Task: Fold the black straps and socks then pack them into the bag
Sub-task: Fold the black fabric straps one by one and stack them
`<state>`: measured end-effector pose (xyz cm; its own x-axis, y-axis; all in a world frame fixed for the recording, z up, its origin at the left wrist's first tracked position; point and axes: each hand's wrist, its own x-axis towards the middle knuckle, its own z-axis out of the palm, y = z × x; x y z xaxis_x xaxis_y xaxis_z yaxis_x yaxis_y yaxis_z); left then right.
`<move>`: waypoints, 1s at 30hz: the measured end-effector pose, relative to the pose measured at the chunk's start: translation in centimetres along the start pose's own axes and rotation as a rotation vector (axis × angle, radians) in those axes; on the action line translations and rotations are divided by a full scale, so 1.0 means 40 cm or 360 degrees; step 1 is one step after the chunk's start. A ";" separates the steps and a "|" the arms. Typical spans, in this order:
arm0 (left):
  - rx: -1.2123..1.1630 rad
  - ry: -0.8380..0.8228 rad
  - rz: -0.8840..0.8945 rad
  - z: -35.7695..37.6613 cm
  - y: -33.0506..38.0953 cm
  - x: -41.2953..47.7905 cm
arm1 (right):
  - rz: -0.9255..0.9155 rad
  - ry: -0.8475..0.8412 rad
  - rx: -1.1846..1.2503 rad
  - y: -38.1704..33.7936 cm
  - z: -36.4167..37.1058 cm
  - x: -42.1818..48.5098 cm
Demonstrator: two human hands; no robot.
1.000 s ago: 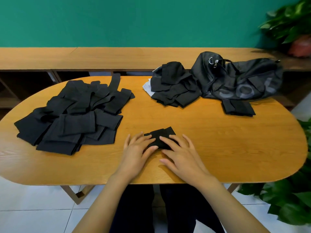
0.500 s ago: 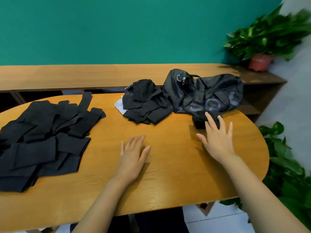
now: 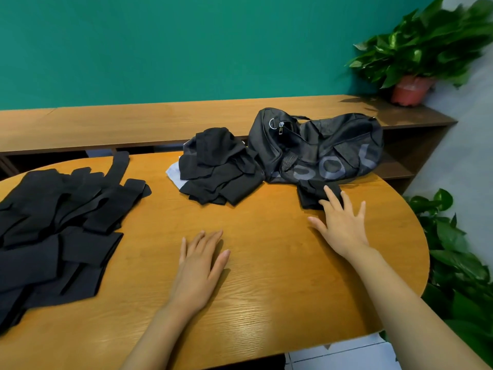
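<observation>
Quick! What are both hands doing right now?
Left hand: open, flat on the table, holding nothing.
Right hand: open, straight fingers on the folded stack.

Left hand: our left hand lies flat on the oval wooden table, left of our right hand and nearer to us.
Right hand: its fingertips rest on the small folded black cloth stack, which lies on the table.
Beyond the right hand: the black mesh duffel bag sits just behind that stack.
Beyond and between both hands: the heap of black socks lies against the bag's left end.
Left of the left hand: the spread pile of flat black fabric straps, well apart from it.
Behind the table: the long wooden shelf; the terracotta-potted green plant stands on it, beyond and right of our right hand.
</observation>
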<state>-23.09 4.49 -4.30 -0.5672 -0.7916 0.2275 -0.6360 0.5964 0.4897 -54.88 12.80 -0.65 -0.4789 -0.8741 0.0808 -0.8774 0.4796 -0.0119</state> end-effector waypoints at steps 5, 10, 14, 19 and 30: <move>0.0013 -0.0017 -0.0006 -0.001 0.000 0.004 | -0.0070 0.0096 0.0087 -0.015 0.002 -0.014; -0.0020 -0.0004 -0.0027 -0.001 -0.001 0.001 | -0.0031 -0.0134 0.0012 -0.013 0.026 0.004; -0.0053 -0.0004 -0.0052 -0.001 -0.002 0.004 | 0.0007 -0.0165 0.0055 -0.010 0.011 0.017; -0.0122 -0.0045 -0.0103 -0.011 0.002 0.011 | -0.0157 -0.0035 0.0113 -0.092 -0.029 -0.019; 0.0252 0.0139 -0.0137 -0.189 -0.159 -0.111 | -0.0772 -0.0133 0.0477 -0.512 -0.017 -0.152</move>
<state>-12.58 3.23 -2.07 -0.4638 -0.8450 0.2663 -0.7586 0.5340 0.3734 -33.98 8.33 -0.20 -0.0093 -0.9976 0.0685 -0.9612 -0.0100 -0.2758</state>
